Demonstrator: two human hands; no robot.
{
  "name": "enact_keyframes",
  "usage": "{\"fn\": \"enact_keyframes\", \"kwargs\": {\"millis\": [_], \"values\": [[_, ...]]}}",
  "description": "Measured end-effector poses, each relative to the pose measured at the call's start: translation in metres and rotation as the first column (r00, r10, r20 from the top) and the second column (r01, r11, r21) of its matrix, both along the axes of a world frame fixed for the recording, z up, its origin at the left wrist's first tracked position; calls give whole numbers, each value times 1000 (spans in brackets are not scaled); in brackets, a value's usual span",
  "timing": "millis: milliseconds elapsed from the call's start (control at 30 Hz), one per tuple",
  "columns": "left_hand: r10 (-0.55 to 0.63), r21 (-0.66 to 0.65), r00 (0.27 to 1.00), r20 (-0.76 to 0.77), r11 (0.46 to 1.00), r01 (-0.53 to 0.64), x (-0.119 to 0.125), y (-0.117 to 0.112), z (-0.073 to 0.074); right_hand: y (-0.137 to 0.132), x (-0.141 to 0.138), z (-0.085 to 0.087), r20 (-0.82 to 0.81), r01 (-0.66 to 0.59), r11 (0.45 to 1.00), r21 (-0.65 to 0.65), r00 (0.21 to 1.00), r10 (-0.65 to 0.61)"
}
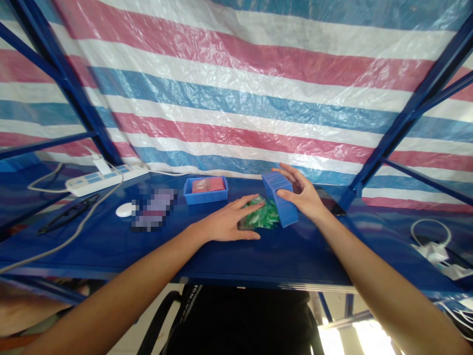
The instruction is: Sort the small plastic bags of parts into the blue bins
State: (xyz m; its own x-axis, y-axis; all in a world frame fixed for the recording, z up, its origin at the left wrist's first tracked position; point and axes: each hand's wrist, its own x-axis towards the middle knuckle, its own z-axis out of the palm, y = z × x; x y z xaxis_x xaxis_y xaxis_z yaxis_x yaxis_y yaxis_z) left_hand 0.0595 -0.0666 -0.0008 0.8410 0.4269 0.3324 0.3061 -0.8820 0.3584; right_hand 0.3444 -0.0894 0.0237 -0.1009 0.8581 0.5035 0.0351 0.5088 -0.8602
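Note:
My right hand [301,195] grips a small blue plastic bin [281,199] and holds it tipped on its side, its mouth toward the left. A heap of green packets [266,216] lies on the blue bench at the bin's mouth. My left hand [231,222] rests on the bench against the left side of the heap, fingers curled over some of the packets. A second blue bin [206,191] with red packets inside stands upright behind my left hand.
A white power strip [107,179] with cables lies at the back left, a white round puck [125,209] and black glasses [68,213] beside it. A dark phone [330,201] lies right of the tipped bin. White cables [436,249] sit far right. Striped tarp hangs behind the blue frame posts.

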Motion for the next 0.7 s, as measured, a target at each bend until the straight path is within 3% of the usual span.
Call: {"fn": "enact_keyframes", "kwargs": {"millis": [233, 433, 700], "values": [[-28, 15, 1000, -5, 1000, 28, 2, -1, 4, -4, 9, 6, 150, 124, 991, -43, 982, -116], [-32, 26, 999, -20, 999, 33, 3, -3, 6, -4, 18, 12, 245, 233, 971, 51, 940, -239], [49, 30, 997, -55, 998, -47, 2, -2, 4, 3, 37, 15, 272, 459, 843, 279, 805, -528]]}}
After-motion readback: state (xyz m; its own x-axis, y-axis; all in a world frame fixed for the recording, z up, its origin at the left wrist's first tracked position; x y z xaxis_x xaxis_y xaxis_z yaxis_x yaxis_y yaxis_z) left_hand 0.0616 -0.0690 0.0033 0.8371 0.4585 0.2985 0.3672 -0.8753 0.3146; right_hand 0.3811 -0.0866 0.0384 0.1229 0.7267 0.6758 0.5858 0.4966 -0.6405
